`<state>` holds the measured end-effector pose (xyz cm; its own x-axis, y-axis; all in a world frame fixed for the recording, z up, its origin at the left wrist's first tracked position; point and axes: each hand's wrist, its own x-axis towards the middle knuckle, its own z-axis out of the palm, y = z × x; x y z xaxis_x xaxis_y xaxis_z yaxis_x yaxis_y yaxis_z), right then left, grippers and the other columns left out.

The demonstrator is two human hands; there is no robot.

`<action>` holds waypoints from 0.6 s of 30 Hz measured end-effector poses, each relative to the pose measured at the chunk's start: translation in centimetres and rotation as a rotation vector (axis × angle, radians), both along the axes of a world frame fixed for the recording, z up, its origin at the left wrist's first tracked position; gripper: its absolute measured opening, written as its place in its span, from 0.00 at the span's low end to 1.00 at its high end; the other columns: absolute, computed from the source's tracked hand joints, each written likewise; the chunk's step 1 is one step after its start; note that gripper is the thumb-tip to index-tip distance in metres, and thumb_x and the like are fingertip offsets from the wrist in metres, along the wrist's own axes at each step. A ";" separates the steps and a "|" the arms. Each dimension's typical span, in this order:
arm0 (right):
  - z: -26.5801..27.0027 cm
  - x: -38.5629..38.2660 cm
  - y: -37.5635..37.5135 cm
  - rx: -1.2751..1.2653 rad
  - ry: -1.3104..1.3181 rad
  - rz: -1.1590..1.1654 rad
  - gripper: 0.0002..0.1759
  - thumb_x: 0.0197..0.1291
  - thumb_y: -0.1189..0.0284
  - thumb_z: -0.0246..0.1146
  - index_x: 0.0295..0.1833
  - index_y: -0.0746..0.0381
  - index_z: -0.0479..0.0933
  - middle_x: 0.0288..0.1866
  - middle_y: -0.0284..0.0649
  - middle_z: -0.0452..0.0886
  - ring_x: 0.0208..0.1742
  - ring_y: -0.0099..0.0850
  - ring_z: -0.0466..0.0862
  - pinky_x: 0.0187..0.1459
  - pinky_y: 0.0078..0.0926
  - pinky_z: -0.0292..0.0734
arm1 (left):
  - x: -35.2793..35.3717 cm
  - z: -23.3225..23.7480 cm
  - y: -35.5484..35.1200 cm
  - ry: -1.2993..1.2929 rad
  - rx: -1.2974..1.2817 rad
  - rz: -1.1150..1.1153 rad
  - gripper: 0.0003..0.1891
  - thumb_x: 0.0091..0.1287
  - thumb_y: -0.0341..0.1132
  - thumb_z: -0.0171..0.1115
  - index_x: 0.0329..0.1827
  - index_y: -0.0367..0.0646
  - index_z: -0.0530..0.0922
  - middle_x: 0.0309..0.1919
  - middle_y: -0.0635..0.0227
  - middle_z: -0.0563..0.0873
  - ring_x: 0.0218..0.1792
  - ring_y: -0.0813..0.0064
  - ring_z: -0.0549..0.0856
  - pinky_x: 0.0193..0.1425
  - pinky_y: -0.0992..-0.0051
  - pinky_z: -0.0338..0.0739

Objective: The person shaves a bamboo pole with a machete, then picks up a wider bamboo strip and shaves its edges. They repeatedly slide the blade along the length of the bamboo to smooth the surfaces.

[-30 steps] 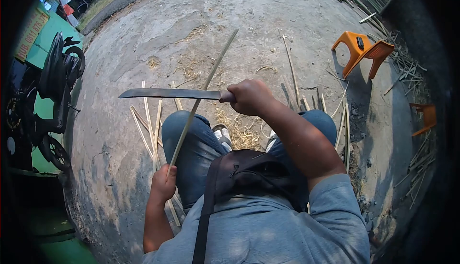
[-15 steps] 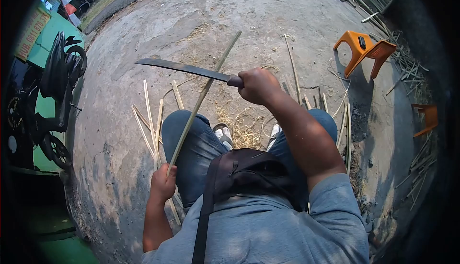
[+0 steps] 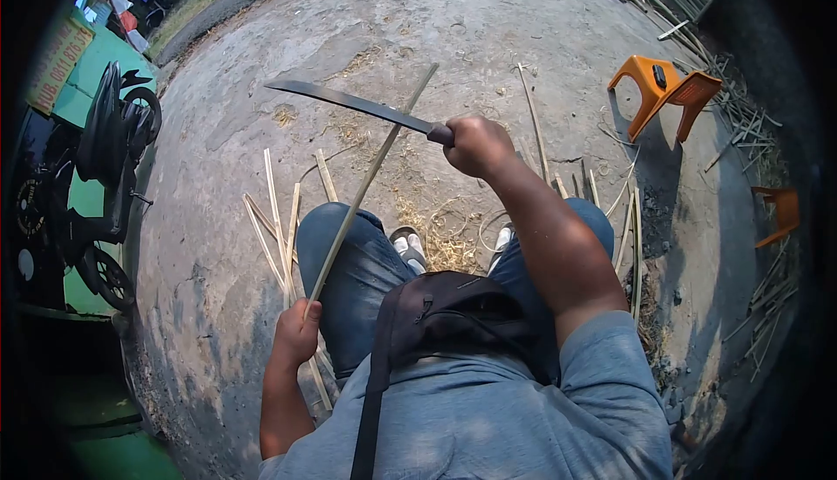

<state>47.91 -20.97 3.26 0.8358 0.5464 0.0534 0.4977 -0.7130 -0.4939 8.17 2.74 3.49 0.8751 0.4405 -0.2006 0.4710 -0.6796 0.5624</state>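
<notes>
Your left hand [image 3: 298, 333] is gripping the lower end of a long bamboo strip [image 3: 357, 204], which is slanting up over your left knee [image 3: 336, 231]. The machete [image 3: 349, 103] is crossing its upper part, your right hand [image 3: 478, 144] clenching the handle. An orange stool [image 3: 663, 88] is lying further right.

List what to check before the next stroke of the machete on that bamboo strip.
1. Grip: left hand holds the bamboo strip at its near end: ok.
2. Grip: right hand closed on the machete handle: ok.
3. Distance of left hand from the blade: ok, far down the strip.
4. Blade touching the strip where they cross: cannot tell.
5. Clearance of left thigh from the strip: not ok, the strip runs over it.
6. Nobody else close by: ok, none in view.
</notes>
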 end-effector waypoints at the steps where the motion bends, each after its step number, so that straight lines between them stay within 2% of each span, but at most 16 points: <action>1: 0.1 -0.2 0.0 0.017 -0.012 0.017 0.10 0.63 0.63 0.66 0.46 0.50 0.89 0.39 0.46 0.91 0.43 0.50 0.91 0.49 0.47 0.87 | 0.0 -0.2 0.2 -0.005 -0.015 -0.009 0.35 0.82 0.65 0.49 0.35 0.36 0.74 0.23 0.49 0.80 0.28 0.48 0.84 0.35 0.56 0.76; 3: 0.1 -1.1 0.0 0.045 -0.022 0.052 0.08 0.61 0.64 0.67 0.43 0.51 0.88 0.37 0.45 0.90 0.41 0.50 0.91 0.47 0.49 0.86 | 0.1 -0.8 0.3 -0.013 -0.057 0.006 0.35 0.82 0.66 0.49 0.34 0.36 0.74 0.23 0.50 0.80 0.28 0.49 0.84 0.35 0.57 0.75; 7: 0.2 -3.0 0.4 0.065 -0.173 0.284 0.05 0.57 0.65 0.68 0.36 0.53 0.85 0.33 0.45 0.89 0.38 0.49 0.90 0.43 0.50 0.85 | 0.2 -0.9 0.0 -0.040 -0.071 0.013 0.36 0.82 0.66 0.49 0.34 0.36 0.74 0.22 0.50 0.79 0.27 0.49 0.83 0.34 0.57 0.75; 10: 1.0 -3.0 0.3 0.041 -0.229 0.301 0.05 0.57 0.65 0.68 0.36 0.53 0.85 0.32 0.44 0.88 0.38 0.49 0.90 0.43 0.50 0.85 | 0.2 -0.7 -0.2 -0.043 -0.009 -0.004 0.36 0.82 0.66 0.49 0.34 0.36 0.74 0.22 0.50 0.79 0.27 0.48 0.83 0.34 0.57 0.75; 11: 0.5 -2.2 0.3 0.022 -0.229 0.261 0.05 0.56 0.65 0.69 0.35 0.53 0.85 0.32 0.43 0.88 0.39 0.48 0.90 0.44 0.49 0.86 | 0.0 -0.6 -0.4 -0.038 -0.008 0.005 0.36 0.82 0.66 0.49 0.34 0.36 0.74 0.22 0.50 0.79 0.27 0.48 0.83 0.34 0.57 0.75; 12: 1.0 -1.5 0.3 -0.110 -0.144 0.195 0.07 0.61 0.64 0.67 0.41 0.51 0.88 0.38 0.43 0.91 0.45 0.45 0.92 0.51 0.45 0.87 | 0.1 -0.4 -0.6 -0.033 -0.006 0.011 0.36 0.82 0.66 0.49 0.34 0.36 0.74 0.22 0.50 0.79 0.27 0.47 0.83 0.34 0.57 0.75; 14: 0.0 0.1 0.3 0.008 -0.003 -0.034 0.09 0.65 0.62 0.65 0.43 0.51 0.89 0.40 0.45 0.91 0.46 0.46 0.92 0.52 0.47 0.87 | 0.3 -0.2 -0.6 -0.044 0.002 0.011 0.36 0.82 0.66 0.49 0.34 0.36 0.74 0.22 0.50 0.78 0.27 0.47 0.83 0.34 0.56 0.75; 18: -0.3 1.3 -0.6 0.013 -0.021 -0.059 0.10 0.68 0.60 0.64 0.45 0.50 0.89 0.40 0.47 0.91 0.47 0.48 0.91 0.52 0.48 0.86 | 0.0 -0.1 -0.2 -0.030 -0.019 0.005 0.36 0.82 0.66 0.49 0.34 0.36 0.74 0.22 0.51 0.78 0.26 0.52 0.83 0.34 0.57 0.74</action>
<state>49.21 -21.58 2.94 0.8650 0.4956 0.0783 0.4657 -0.7349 -0.4931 8.21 2.58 3.40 0.8787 0.4412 -0.1825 0.4570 -0.6663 0.5893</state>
